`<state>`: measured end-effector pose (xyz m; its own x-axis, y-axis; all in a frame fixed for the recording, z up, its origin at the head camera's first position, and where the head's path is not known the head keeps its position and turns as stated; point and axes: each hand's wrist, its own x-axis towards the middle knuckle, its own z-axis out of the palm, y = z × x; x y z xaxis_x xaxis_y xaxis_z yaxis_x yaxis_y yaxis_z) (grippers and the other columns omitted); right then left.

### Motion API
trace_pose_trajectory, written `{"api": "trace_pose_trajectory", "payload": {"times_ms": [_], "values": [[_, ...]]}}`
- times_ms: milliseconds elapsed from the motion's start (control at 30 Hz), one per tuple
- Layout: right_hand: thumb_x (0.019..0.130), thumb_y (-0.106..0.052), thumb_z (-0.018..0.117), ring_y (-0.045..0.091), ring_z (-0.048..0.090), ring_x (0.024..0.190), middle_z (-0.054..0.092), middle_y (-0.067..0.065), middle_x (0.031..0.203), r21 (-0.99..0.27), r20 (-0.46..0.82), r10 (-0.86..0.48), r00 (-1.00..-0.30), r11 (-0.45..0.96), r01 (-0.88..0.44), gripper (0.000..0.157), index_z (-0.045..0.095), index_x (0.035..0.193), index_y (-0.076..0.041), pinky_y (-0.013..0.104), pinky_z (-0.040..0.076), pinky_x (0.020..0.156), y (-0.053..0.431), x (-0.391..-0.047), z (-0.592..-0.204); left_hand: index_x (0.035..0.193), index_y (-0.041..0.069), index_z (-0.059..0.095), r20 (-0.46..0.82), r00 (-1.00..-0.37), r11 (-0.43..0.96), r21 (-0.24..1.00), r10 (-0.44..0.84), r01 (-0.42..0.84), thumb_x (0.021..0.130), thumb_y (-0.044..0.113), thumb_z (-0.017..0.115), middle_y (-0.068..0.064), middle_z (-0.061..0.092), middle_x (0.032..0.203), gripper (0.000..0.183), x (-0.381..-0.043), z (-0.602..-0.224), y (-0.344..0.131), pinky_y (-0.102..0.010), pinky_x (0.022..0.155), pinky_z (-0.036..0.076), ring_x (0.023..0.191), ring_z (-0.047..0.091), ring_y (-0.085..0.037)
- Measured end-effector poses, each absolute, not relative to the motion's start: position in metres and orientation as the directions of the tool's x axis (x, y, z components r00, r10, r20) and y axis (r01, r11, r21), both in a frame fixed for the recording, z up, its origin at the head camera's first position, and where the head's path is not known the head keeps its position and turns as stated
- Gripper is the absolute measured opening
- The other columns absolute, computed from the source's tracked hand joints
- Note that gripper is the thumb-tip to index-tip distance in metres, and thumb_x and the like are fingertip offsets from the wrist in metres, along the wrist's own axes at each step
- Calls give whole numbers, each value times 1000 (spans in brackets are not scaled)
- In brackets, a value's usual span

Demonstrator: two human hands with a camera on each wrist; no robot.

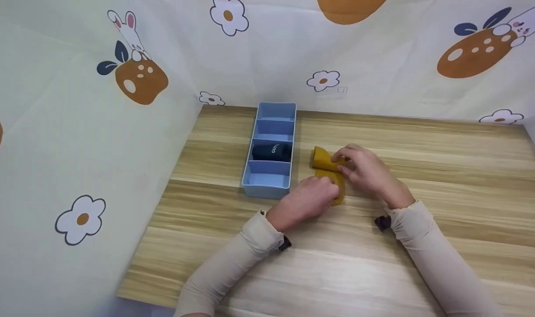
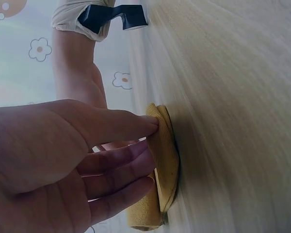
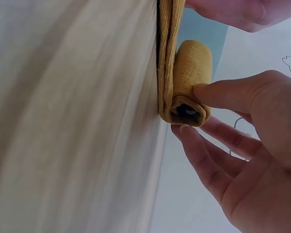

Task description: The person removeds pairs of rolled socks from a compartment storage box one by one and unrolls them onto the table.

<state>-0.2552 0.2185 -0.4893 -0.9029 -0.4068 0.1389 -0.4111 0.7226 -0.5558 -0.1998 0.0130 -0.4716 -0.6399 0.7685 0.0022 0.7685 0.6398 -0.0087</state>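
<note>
A mustard-yellow sock (image 1: 322, 159) lies on the table right of the blue box, its far end rolled up and its near end flat. My right hand (image 1: 367, 174) pinches the right end of the roll (image 3: 193, 68) between thumb and fingers; the right wrist view shows the roll's hollow end. My left hand (image 1: 309, 199) holds the flat part (image 2: 168, 165) near its edge, thumb on top in the left wrist view. In the head view the left fingertips are partly hidden.
A light-blue box (image 1: 267, 192) with several compartments stands left of the hands. A dark rolled item with white lettering (image 1: 271, 151) sits in its second compartment from the front. The wooden table (image 1: 461, 185) meets patterned sheeting (image 1: 267, 57) behind and at the left.
</note>
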Motion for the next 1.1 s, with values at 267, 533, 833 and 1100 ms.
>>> {"api": "trace_pose_trajectory", "payload": {"times_ms": [267,533,833,1100], "values": [[95,-9,81,36,68,120,70,14,133,-562,90,-395,-914,738,-374,29,75,123,-4,55,54,107,214,-264,-489,95,16,77,-18,-644,644,33,765,764,107,18,64,-3,71,89,18,-199,-471,13,-37,71,62,77,70,-20],[99,-5,75,33,72,116,75,11,129,-586,132,-413,-901,701,-407,33,72,132,-11,54,59,102,214,-269,-490,94,15,74,-71,-662,666,100,746,739,106,15,64,-2,63,85,16,-196,-466,13,-34,64,57,73,62,-18],[98,-8,77,35,69,122,74,14,133,-600,78,-409,-909,709,-370,30,74,128,-7,56,54,108,213,-274,-492,91,17,75,-60,-655,657,114,753,745,108,20,64,-1,63,83,19,-196,-466,12,-35,65,58,74,65,-18],[97,-3,77,35,70,117,69,12,134,-590,151,-397,-905,699,-405,33,72,128,-11,55,58,102,210,-276,-493,92,17,76,-92,-635,641,137,767,755,107,18,65,0,63,80,18,-193,-463,11,-32,62,54,72,61,-18]]}}
